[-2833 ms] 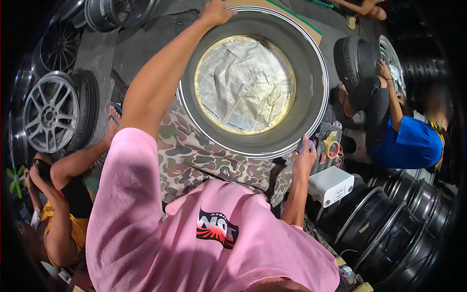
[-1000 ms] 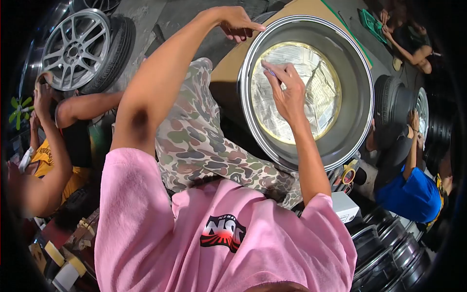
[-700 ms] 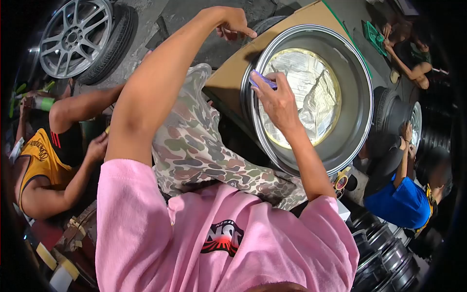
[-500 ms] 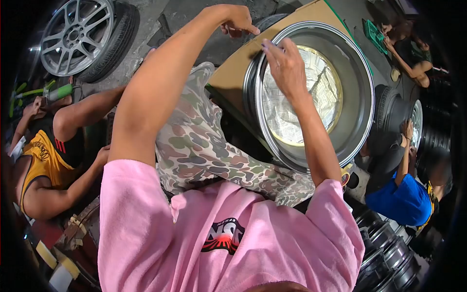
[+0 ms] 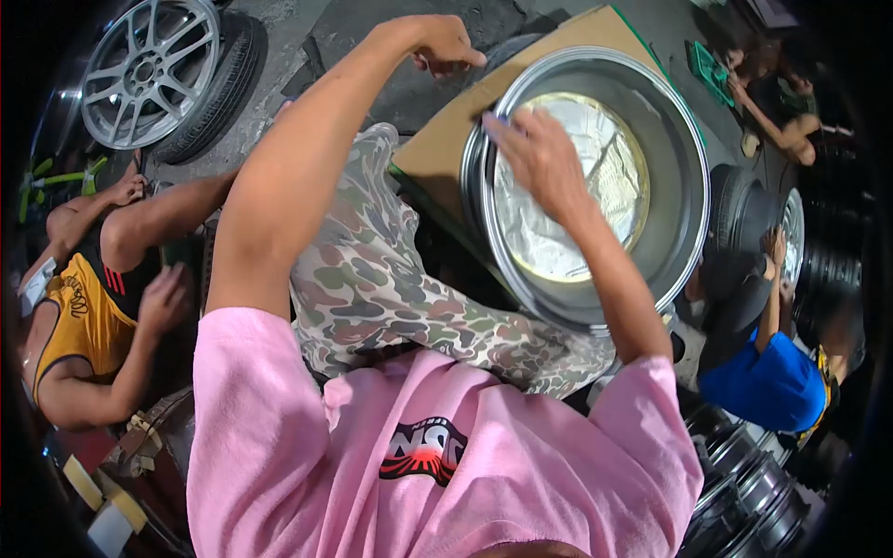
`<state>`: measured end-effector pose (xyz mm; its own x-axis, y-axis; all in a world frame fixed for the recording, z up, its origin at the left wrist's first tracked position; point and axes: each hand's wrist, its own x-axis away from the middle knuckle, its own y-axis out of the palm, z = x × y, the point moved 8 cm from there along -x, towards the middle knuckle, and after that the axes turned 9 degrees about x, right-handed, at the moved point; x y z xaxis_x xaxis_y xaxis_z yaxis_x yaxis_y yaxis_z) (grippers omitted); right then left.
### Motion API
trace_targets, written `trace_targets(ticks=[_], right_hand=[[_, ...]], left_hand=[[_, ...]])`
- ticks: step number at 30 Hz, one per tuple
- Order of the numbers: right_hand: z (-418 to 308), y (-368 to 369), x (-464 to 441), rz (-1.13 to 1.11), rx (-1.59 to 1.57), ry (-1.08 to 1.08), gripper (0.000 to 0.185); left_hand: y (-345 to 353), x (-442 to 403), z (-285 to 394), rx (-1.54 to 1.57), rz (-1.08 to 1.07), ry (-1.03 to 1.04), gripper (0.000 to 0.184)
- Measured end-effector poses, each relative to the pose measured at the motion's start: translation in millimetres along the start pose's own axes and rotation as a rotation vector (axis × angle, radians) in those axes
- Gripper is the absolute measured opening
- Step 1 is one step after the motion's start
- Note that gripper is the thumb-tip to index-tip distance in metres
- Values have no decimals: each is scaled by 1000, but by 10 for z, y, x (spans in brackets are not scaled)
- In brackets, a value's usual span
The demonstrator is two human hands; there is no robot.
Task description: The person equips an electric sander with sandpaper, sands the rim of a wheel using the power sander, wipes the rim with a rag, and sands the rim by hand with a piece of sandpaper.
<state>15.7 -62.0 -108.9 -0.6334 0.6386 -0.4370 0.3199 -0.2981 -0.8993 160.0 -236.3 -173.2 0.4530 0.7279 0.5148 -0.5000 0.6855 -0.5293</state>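
Note:
A silver wheel rim lies on a sheet of cardboard, its round barrel facing up. Inside, a crumpled paper-like sheet covers the middle, with a yellowish band around its edge. My right hand reaches across the barrel, fingertips at the left part of its lip. Those fingers are drawn together, with a small dark purplish patch at their tips, too small to name. Beyond the cardboard's far left edge is my left hand, its fingers curled and one digit pointing right; whatever it may hold is hidden.
At upper left, a multi-spoke wheel leans with a tire. A person in a yellow top sits at left. Another in a blue shirt works at a wheel at right. Several dark rims are stacked at lower right.
My right hand has moved down and left along the rim's lip, its fingers closer together. My left hand shifted only slightly. The person at left has raised a hand.

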Motion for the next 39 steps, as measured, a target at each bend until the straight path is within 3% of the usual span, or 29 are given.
trace_targets(ticks=[3,6,8,11,14,18,20,23,26,28,32,35,38,39], right_hand=[[354,75,-280,54,61,120,29],[43,157,-33,90,-41,35,28],[-214,-12,95,-45,-119,37,30],[200,146,-30,136,47,-36,27],[649,209,-323,245,58,204,25],[69,72,-10,155,-164,105,22],[248,117,13,205,13,44,27],[681,126,-275,292,46,243,28],[301,236,-65,220,-107,174,24],[-131,71,241,134,-187,49,33],[-463,-276,585,-50,-377,69,19],[-62,-261,721,6,-594,519,18],[227,-152,893,174,-494,775,22],[289,-7,941,169,-705,954,24]], left_hand=[[4,1,25,-26,64,9,48],[-14,-49,13,83,38,62,55],[-47,-58,36,129,55,58,55],[-3,-96,53,140,47,64,56],[-9,-66,14,133,54,90,56],[-64,-39,14,211,49,88,56],[-72,-78,-39,201,55,55,56],[-43,-71,9,185,48,83,58],[-65,-2,46,223,62,103,60],[-48,21,64,229,74,104,60],[-34,-279,-38,178,73,116,58],[32,-413,-42,177,79,157,58],[70,-412,89,183,91,197,57],[107,-429,141,184,88,208,57]])
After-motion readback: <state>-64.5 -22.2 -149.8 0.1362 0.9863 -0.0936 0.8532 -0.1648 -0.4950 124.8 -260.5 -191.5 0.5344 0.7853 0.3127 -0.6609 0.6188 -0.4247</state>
